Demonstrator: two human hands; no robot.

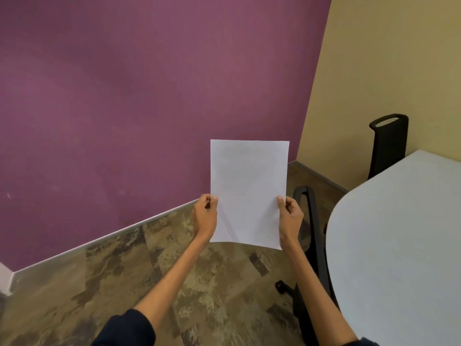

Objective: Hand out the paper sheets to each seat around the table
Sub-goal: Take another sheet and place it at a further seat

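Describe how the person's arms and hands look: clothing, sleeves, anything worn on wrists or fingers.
Both arms wear dark navy sleeves. The left sleeve and the right sleeve end near the elbow, and the arms are bare below them. The left hand and right hand are bare: no gloves, and no watch, bracelet or ring shows.

One wide head view, worn on the person, looks forward and down into the room corner: purple wall (pixel 124 96) ahead, floor (pixel 124 283) below, table (pixel 399 245) at right, sheet (pixel 249 191) close before it at mid-frame
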